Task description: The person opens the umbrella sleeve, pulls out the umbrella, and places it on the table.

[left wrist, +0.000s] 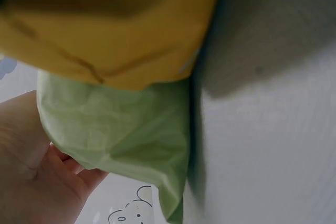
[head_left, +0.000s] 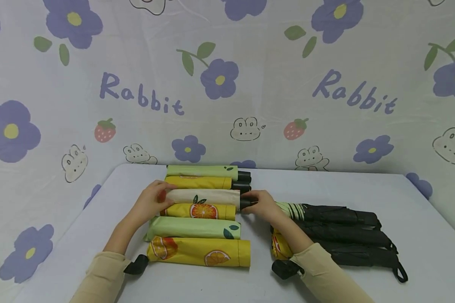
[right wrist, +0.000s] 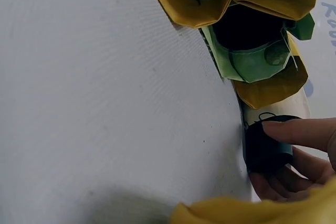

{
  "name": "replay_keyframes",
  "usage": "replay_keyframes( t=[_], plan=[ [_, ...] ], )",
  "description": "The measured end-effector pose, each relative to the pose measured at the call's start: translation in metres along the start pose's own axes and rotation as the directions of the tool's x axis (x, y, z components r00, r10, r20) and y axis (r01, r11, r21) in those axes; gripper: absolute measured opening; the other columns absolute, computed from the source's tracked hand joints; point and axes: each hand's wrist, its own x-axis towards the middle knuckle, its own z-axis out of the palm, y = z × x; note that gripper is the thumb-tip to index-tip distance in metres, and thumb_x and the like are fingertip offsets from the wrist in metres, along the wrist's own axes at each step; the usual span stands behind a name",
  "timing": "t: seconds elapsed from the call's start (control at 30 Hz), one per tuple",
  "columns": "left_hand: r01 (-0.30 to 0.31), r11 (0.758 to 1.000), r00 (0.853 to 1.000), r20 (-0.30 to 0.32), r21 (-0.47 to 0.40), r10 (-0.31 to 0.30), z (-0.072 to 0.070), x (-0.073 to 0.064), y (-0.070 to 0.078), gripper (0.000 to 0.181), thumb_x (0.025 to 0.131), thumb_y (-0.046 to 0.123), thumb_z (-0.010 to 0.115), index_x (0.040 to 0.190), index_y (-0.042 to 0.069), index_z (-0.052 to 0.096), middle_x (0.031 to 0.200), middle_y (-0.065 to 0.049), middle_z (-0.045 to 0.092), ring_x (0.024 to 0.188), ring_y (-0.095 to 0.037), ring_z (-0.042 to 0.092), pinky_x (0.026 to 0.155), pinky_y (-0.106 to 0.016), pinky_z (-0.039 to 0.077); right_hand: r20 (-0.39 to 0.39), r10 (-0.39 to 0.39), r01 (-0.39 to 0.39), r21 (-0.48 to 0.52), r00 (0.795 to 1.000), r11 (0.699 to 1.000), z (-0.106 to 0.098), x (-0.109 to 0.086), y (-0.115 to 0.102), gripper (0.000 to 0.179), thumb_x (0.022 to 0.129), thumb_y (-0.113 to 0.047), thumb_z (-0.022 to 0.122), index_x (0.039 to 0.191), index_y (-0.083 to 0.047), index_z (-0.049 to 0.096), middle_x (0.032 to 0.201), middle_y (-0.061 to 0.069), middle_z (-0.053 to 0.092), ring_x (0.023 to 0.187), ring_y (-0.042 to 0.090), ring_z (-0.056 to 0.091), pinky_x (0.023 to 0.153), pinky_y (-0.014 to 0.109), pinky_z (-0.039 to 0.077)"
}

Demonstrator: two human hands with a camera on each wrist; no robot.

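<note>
A folded umbrella in a cream sleeve (head_left: 212, 197) lies in the middle of a column of sleeves on the table. My left hand (head_left: 154, 198) holds its left end between thumb and fingers. At the right end, my right hand (head_left: 260, 205) grips the black handle (right wrist: 268, 148), thumb on one side and fingers curled under. Just nearer lies a yellow sleeve with an orange print (head_left: 204, 211), then a light green sleeve (head_left: 197, 228) and another yellow sleeve (head_left: 201, 251). In the left wrist view, the green sleeve (left wrist: 121, 124) partly hides my left hand.
Beyond the cream one lie a yellow-sleeved umbrella (head_left: 201, 182) and a green-sleeved umbrella (head_left: 201, 170), black handles pointing right. Several black folded umbrellas (head_left: 345, 233) lie to the right, partly under my right forearm. A patterned cloth (head_left: 265, 84) hangs behind the white table (head_left: 413, 252).
</note>
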Motion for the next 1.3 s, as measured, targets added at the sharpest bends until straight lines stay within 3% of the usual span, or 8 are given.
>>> replay_keyframes(
  t=[0.43, 0.63, 1.07, 1.3],
  plan=[
    [-0.012, 1.000, 1.000, 0.009, -0.005, 0.012, 0.000, -0.001, 0.000, 0.042, 0.085, 0.008, 0.074, 0.125, 0.006, 0.063, 0.128, -0.016, 0.059, 0.122, -0.037, 0.054, 0.103, -0.056, 0.044, -0.018, 0.056, -0.055, 0.034, 0.998, 0.998, 0.001, -0.002, -0.001, 0.046, 0.074, -0.004, 0.081, 0.119, -0.004, 0.069, 0.122, 0.017, 0.067, 0.114, 0.032, 0.059, 0.102, 0.047, 0.046],
    [-0.002, 1.000, 1.000, 0.017, -0.004, 0.002, 0.000, -0.001, -0.001, 0.043, 0.085, 0.008, 0.074, 0.126, 0.007, 0.062, 0.124, -0.015, 0.061, 0.116, -0.033, 0.056, 0.100, -0.053, 0.046, -0.021, 0.023, -0.022, 0.056, 1.000, 0.998, 0.001, -0.007, -0.001, 0.044, 0.076, -0.005, 0.080, 0.119, -0.003, 0.069, 0.120, 0.018, 0.068, 0.109, 0.029, 0.062, 0.097, 0.045, 0.049],
    [0.022, 1.000, 0.999, 0.031, -0.020, -0.021, -0.002, -0.002, -0.002, 0.048, 0.085, 0.009, 0.075, 0.130, 0.008, 0.059, 0.132, -0.018, 0.057, 0.125, -0.039, 0.052, 0.105, -0.057, 0.042, -0.018, 0.072, -0.068, 0.175, 0.997, 0.982, -0.002, -0.014, -0.008, 0.042, 0.083, -0.015, 0.078, 0.124, -0.010, 0.068, 0.138, 0.017, 0.057, 0.122, 0.033, 0.059, 0.106, 0.049, 0.044],
    [0.005, 1.000, 1.000, 0.030, -0.019, -0.004, -0.003, -0.002, -0.003, 0.049, 0.084, 0.008, 0.075, 0.130, 0.008, 0.059, 0.133, -0.018, 0.057, 0.127, -0.039, 0.051, 0.106, -0.057, 0.041, -0.034, 0.086, -0.076, 0.228, 0.996, 0.971, -0.002, -0.017, -0.010, 0.040, 0.085, -0.015, 0.076, 0.124, -0.011, 0.068, 0.133, 0.015, 0.062, 0.118, 0.030, 0.062, 0.106, 0.048, 0.045]
  ],
)
